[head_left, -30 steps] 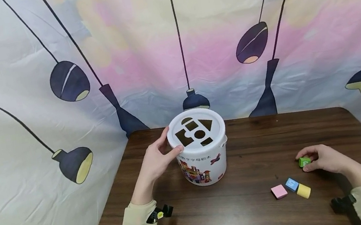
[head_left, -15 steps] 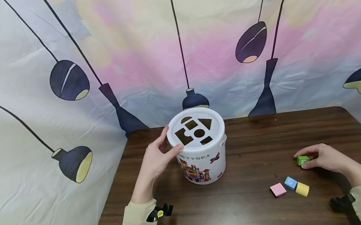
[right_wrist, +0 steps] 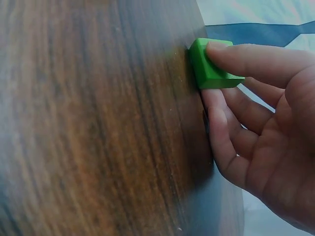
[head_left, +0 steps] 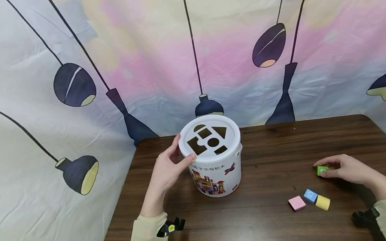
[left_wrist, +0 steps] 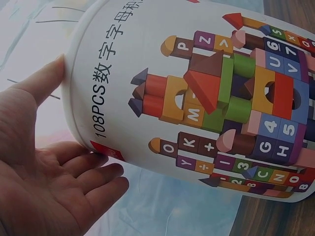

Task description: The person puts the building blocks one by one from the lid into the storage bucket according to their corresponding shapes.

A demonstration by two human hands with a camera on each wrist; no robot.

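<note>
My left hand [head_left: 167, 168] rests against the lid rim of a white lidded bucket [head_left: 236, 174], its thumb at the front and other fingers at the left side. In the left wrist view its fingers are mostly straight, beside the bucket's printed wall [left_wrist: 130, 59]. The lid [head_left: 230, 133] has several cut-out shapes, including a circle, a triangle and an arch. At the right of the table, my right hand [head_left: 352, 171] pinches a small green block [head_left: 321, 170] with a pale mark. The thumb lies on the block [right_wrist: 202, 69] in the right wrist view, low at the tabletop.
A pink block [head_left: 297, 203], a blue block [head_left: 310, 195] and a yellow cylinder block [head_left: 323, 202] lie left of and nearer than the right hand. The dark wooden table [head_left: 232, 231] ends at a patterned cloth backdrop [head_left: 234, 47].
The green block has shifted very slightly left and away with my right hand and turned a little. My left hand and the bucket stay in place.
</note>
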